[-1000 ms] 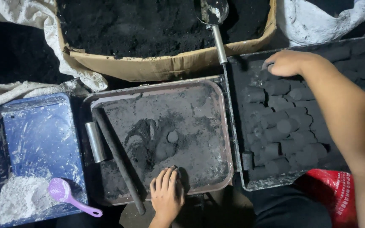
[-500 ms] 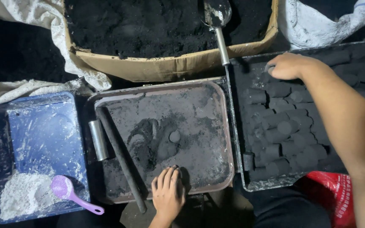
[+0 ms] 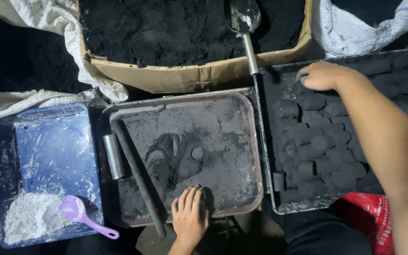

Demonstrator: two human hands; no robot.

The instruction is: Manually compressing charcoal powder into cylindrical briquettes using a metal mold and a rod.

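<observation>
Step in hand, as judged: stacking; right hand (image 3: 321, 75) rests its bent grip on dark briquettes (image 3: 322, 141) in the black tray (image 3: 267, 141); left hand (image 3: 191, 218) lies spread flat on the dusty metal tray (image 3: 256, 141); next move likely calls for gentle placement.

Dim overall, lit from overhead; the blue tray (image 3: 48, 156) and white powder (image 3: 29, 217) catch the most light. Black briquettes (image 3: 317, 141) swallow detail. Corners fall into shadow. Focus stays fairly sharp.
</observation>
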